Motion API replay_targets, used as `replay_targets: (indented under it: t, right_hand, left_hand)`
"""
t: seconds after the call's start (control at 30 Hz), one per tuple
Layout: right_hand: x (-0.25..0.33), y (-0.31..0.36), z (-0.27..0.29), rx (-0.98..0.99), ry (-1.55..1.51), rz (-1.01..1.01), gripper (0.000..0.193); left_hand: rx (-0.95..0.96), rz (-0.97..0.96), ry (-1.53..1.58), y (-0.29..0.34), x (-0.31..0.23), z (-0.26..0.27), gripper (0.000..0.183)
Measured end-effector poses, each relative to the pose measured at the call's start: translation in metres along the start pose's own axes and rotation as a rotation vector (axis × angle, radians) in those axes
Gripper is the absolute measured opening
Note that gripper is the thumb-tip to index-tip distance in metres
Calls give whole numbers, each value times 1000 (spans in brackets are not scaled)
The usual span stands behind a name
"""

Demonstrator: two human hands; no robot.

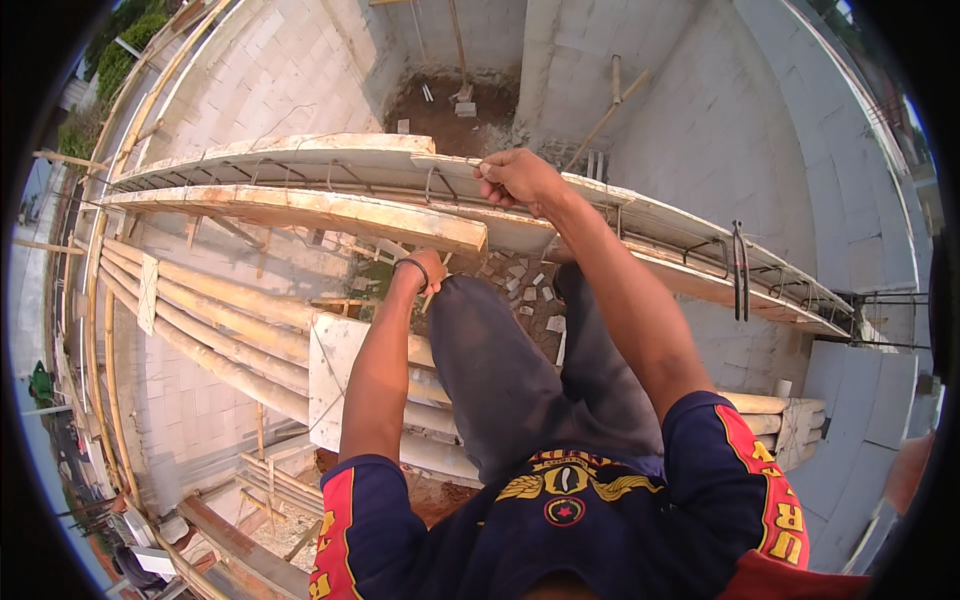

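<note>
My right hand (515, 178) is over the top of a long narrow wooden formwork trough. Its fingers are curled together in a pinch at the far board (590, 190); anything between them is too small to make out. My left hand (428, 268), with a dark band at the wrist, is low beside the sawn end of the near plank (330, 212). Its fingers are mostly hidden near my knee. Steel rebar with bent stirrups (432, 185) runs inside the trough. Black long-handled pincers (741, 275) hang over the trough's near edge on the right.
Bundled bamboo poles (225, 325) cross beneath me, with a pale board (335, 365) against them. Far below lie rubble (515, 280) and a dirt floor (440, 105). Block walls (710, 110) enclose the drop, and bamboo scaffolding (97, 350) stands at the left.
</note>
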State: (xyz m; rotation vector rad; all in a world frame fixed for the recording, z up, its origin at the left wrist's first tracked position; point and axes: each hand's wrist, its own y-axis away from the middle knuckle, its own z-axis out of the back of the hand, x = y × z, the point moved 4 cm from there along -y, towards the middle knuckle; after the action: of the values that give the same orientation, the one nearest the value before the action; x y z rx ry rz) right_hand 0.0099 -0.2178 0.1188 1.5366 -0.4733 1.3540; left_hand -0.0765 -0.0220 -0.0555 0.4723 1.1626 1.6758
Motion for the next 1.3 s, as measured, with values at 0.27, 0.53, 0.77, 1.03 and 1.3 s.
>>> replay_targets:
  t: [0.27, 0.53, 0.77, 1.03, 1.3]
  right_hand:
    - [-27, 3, -10, -14, -287, 104, 34]
    - [-38, -18, -11, -63, -386, 111, 33]
    - [-52, -48, -5, -85, -551, 15, 32]
    - [-42, -89, 21, -73, -727, 47, 24]
    - [-16, -161, 16, -20, -523, -26, 25]
  left_hand:
    - [57, -68, 337, 58, -19, 10, 20]
    - [-210, 104, 587, 40, 0, 1, 19]
    - [91, 26, 1354, 49, -11, -8, 18]
    - [-69, 159, 1547, 17, 14, -26, 22]
    - [-322, 283, 820, -25, 57, -38, 32]
